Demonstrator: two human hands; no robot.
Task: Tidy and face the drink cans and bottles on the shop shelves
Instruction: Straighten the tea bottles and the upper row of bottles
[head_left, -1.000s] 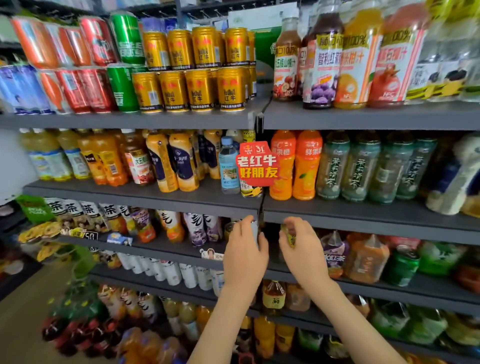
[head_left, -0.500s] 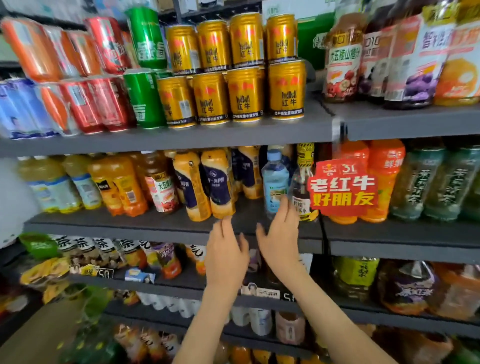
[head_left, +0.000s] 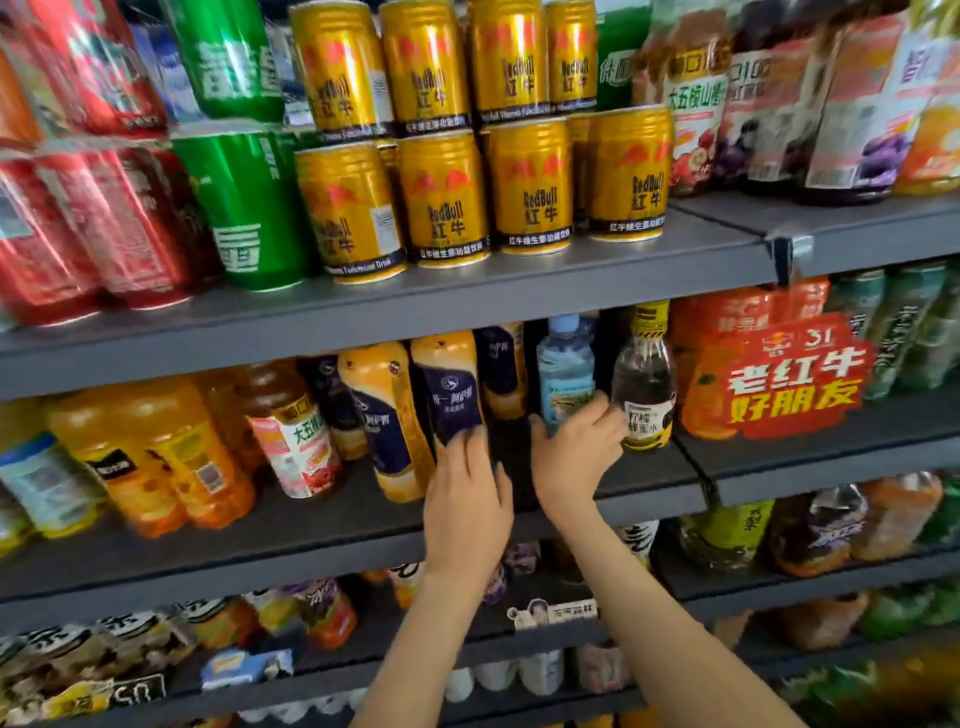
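Facing is in hand on the middle shelf (head_left: 311, 525). The left hand (head_left: 467, 504), fingers straight, touches the navy-labelled yellow bottle (head_left: 449, 395) at its twelve o'clock; the wrap hides what is inside. The right hand (head_left: 574, 457) appears curled round the water bottle (head_left: 565, 371), which holds clear liquid. The likely next move is to turn the labels forward and draw both bottles toward six o'clock.

1. The left hand (head_left: 467, 514) and the right hand (head_left: 571, 457) are shown uncovered, with slender fingers.
2. The left forearm (head_left: 415, 649) is shown bare from the wrist to the lower edge of the view.
3. The right forearm (head_left: 675, 639) is likewise shown bare along its whole visible length.
4. Finer detail of nails and knuckles is lost to motion blur.
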